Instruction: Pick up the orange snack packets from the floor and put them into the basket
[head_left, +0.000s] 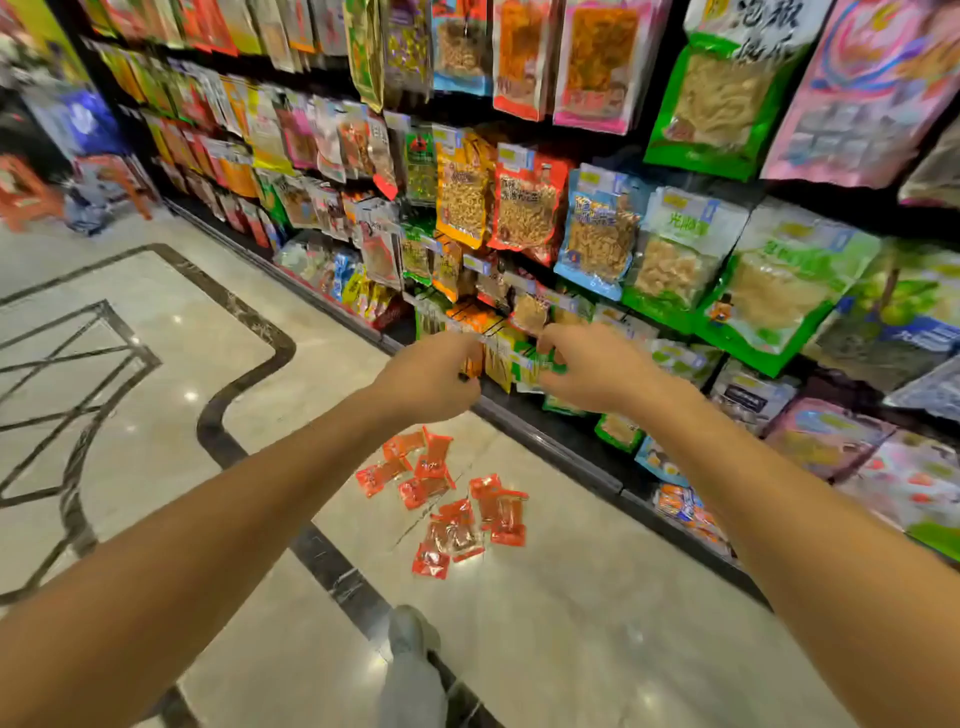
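Several orange snack packets (452, 499) lie scattered on the marble floor, below and between my two forearms. Both arms reach forward over them to a low wire basket (485, 339) that hangs on the shelf front and holds orange and yellow packets. My left hand (434, 382) is at the basket's left rim with its fingers curled in; blur hides whether it grips anything. My right hand (592, 371) is at the basket's right side, thumb and fingers apart and curved, with nothing clearly in it.
A tall shelf wall (597, 223) full of hanging snack bags runs along the right, with its dark base rail (550, 441) just past the packets. My grey shoe (410, 631) stands on the floor below them. Orange stools (31, 192) stand far left.
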